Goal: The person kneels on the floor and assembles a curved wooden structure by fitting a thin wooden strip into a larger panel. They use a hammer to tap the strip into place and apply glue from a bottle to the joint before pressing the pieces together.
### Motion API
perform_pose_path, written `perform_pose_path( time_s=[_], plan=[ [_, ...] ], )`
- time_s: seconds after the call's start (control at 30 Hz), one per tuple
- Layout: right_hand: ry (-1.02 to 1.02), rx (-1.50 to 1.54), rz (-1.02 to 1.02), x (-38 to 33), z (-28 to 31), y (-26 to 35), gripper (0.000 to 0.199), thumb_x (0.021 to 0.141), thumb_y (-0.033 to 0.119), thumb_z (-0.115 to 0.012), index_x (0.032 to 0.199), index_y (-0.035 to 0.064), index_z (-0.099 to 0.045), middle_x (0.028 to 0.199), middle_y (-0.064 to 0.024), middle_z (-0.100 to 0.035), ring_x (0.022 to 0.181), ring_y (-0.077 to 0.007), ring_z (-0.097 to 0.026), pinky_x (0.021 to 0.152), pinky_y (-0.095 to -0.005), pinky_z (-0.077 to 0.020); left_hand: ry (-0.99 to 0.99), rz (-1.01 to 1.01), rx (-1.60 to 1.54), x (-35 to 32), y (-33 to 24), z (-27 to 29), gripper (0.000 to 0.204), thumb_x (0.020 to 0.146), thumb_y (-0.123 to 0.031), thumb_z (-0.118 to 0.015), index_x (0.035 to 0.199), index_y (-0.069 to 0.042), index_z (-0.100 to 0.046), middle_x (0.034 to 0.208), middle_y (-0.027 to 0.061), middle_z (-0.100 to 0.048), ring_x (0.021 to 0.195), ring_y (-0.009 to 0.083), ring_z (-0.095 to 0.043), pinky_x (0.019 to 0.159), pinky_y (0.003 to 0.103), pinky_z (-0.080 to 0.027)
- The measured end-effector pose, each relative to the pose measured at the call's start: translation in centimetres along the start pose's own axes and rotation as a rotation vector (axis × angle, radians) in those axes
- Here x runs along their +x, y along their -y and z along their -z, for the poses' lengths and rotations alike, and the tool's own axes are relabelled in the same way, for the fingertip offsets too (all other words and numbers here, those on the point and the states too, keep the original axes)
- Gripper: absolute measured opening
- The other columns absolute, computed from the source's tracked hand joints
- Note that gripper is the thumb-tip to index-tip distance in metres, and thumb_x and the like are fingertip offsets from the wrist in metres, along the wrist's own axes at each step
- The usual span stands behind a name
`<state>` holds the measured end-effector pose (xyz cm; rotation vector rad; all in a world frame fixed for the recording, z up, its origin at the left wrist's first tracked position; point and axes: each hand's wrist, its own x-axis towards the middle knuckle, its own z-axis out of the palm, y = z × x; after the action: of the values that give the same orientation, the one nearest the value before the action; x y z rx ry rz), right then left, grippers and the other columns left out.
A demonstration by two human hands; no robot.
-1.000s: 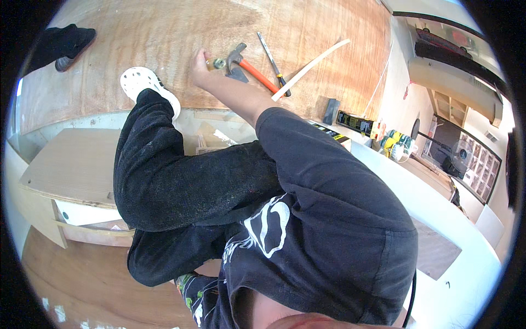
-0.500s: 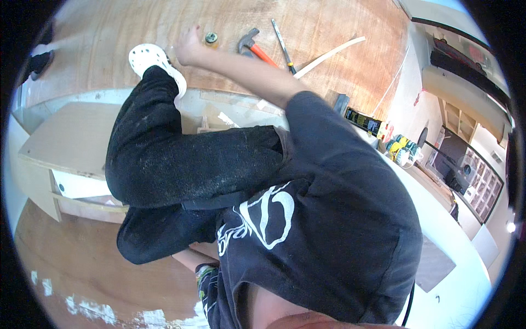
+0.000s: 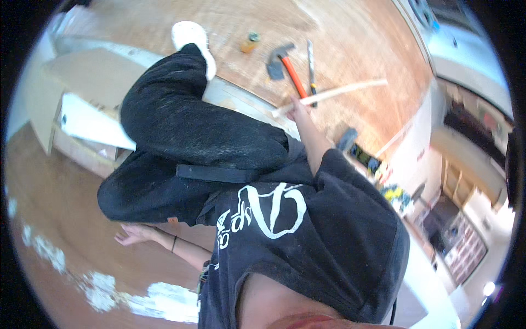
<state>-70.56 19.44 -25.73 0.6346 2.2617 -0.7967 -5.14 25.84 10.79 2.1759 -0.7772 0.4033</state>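
My right hand [image 3: 299,109] is closed around a thin pale wooden strip [image 3: 350,90] near one end. The strip crosses over the handle end of a claw hammer [image 3: 292,71] with an orange and black grip. Beside the hammer lies a slim tool [image 3: 311,63] with a grey shaft and a black and yellow end. Over at the left, my left hand [image 3: 134,234] stretches out below my bent knee, fingers apart and holding nothing, over a brown wooden surface [image 3: 66,192].
A small jar [image 3: 250,43] with yellowish contents stands on the plywood [image 3: 350,33] ahead. A pale wooden box-like piece [image 3: 87,74] is beside my legs. White patches [image 3: 164,301] mark the brown surface. Colourful packages [image 3: 394,194] sit at the right.
My right hand has come back from beside the jar and taken hold of the wooden strip, which has shifted and turned. My left hand has come out from behind my leg. The view has moved.
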Motion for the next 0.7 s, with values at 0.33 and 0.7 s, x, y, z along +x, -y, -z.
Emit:
perform_pose_path(
  time_s=[0.33,0.7],
  plan=[
    [0.973,0.604,0.181,-24.9,8.2,13.8,0.034,0.106,0.011,-0.040,0.139,0.0024,-0.041,0.131,-0.0167,-0.058,0.126,-0.0334,-0.057,0.113,-0.0534,-0.0420,0.053,-0.218,-0.639,1.1,-26.8,0.4,0.062,0.098,-0.004,-0.058,0.149,0.004,-0.024,0.134,0.0294,-0.052,0.099,0.0313,-0.071,0.084,0.040,-0.062],
    [1.373,0.365,0.993,-50.6,15.4,14.9,0.038,0.096,0.006,-0.071,0.132,0.0047,-0.060,0.116,-0.0044,-0.066,0.103,-0.0120,-0.062,0.090,-0.0288,-0.0513,0.770,-0.805,-0.867,-6.9,-37.0,1.0,0.103,0.080,-0.020,-0.086,0.158,-0.006,-0.020,0.143,0.0204,-0.056,0.125,0.0382,-0.061,0.104,0.043,-0.051]
  ],
)
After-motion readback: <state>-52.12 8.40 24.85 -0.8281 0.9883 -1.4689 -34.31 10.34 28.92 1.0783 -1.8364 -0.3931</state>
